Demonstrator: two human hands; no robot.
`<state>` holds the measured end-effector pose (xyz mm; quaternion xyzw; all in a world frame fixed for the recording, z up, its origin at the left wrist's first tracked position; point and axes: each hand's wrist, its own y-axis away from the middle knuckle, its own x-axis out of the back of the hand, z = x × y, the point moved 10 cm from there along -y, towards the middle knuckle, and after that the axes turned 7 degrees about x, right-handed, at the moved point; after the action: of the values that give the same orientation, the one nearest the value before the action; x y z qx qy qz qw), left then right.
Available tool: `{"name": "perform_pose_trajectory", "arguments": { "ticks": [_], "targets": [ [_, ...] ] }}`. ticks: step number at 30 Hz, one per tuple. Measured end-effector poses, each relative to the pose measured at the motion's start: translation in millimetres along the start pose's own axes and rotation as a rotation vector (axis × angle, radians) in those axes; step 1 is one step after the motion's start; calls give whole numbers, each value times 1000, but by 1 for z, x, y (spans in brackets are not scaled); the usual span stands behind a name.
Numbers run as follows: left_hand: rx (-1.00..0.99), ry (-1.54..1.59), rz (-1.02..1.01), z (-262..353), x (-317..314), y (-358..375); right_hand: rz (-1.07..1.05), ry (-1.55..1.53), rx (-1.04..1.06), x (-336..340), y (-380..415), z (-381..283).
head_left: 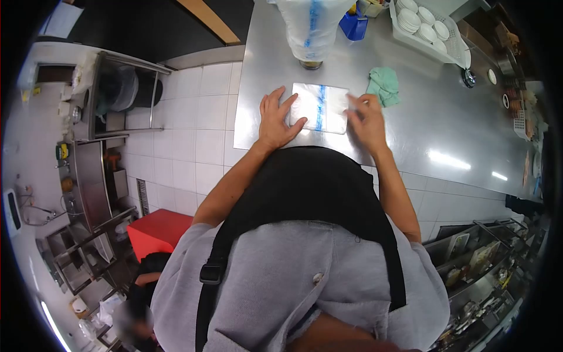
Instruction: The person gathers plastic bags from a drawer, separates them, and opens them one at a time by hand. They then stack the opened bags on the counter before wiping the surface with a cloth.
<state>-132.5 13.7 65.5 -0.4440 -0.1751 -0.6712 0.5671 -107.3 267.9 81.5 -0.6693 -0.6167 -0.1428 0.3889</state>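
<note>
On the steel table in front of me lies a flat, square white plastic packet (334, 110) with a blue printed stripe down its middle. My left hand (277, 120) is at its left side, fingers spread, with the thumb and index finger reaching its edge. At the right edge is my right hand (369, 122), its fingers bent but apart and the fingertips slightly blurred; nothing shows in its grasp. Beyond the packet stands a tall, clear plastic-wrapped bundle (309, 29) with a similar blue stripe, above a small round brownish base.
A crumpled green cloth (384, 86) rests right of my right hand. Farther back are a blue container (353, 24) and a white plastic basket (455, 56) of small white dishes. A red box (157, 232) stands on the floor behind left, near another person (141, 305).
</note>
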Motion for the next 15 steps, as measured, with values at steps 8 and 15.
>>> {"name": "perform_pose_trajectory", "arguments": {
  "ticks": [8, 15],
  "targets": [
    [53, 72, 84, -12, 1, 4, -158, -137, -40, -44, 14, 0],
    [121, 204, 138, -23, 8, 4, -122, -287, -133, -43, -3, 9]
  ]
}}
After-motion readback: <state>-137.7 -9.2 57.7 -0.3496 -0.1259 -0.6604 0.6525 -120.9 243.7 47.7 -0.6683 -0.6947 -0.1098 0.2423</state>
